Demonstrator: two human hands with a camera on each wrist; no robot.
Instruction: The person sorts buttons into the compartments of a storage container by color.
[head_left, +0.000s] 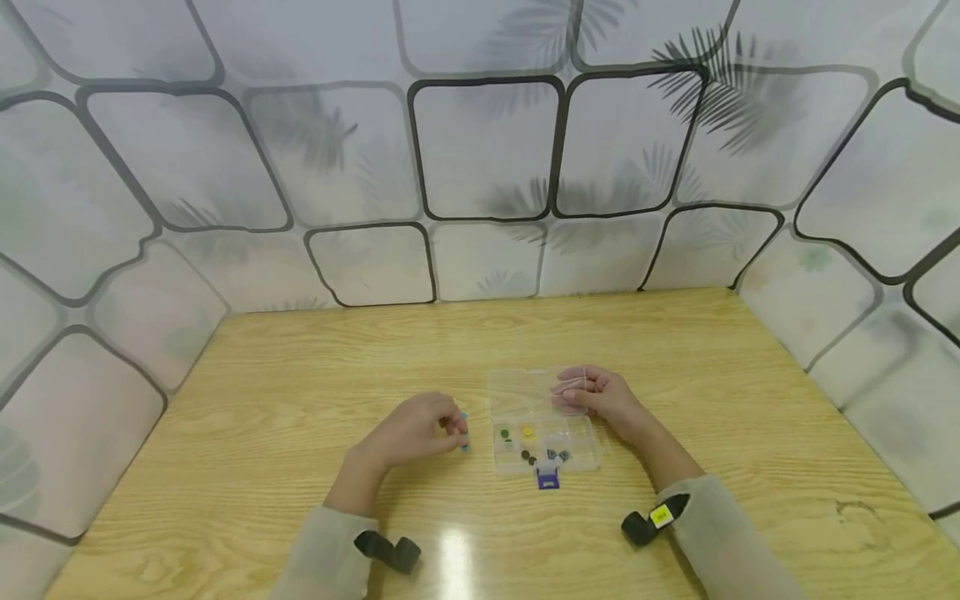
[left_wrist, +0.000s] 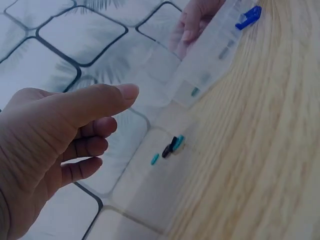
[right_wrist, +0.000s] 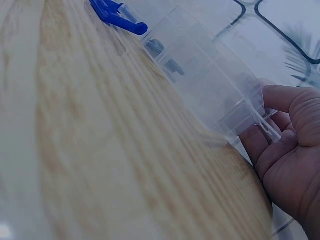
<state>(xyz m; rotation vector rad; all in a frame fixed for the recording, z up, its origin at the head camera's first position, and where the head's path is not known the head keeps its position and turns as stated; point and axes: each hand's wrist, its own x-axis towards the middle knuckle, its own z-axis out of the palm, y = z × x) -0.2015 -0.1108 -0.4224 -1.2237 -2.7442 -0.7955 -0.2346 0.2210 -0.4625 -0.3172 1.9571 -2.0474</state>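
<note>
A clear plastic compartment box (head_left: 594, 442) rests on the table with its lid (head_left: 517, 392) raised at the back and a blue latch (head_left: 548, 481) in front. Small round button-like pieces in green, yellow, brown and grey lie in its compartments. My right hand (head_left: 611, 406) holds the lid's right side, some fingers showing through the plastic. Left of the box, my left hand (head_left: 420, 429) hovers beside several small teal and dark pieces (left_wrist: 174, 145). In the left wrist view its thumb is stretched out, the fingers are loosely bent, and nothing shows between them.
The wood-grain table (head_left: 337, 358) extends around the box. Patterned walls (head_left: 487, 150) stand at its back and both sides. A black wrist camera (head_left: 390, 552) is strapped to the left sleeve, another (head_left: 641, 527) to the right one.
</note>
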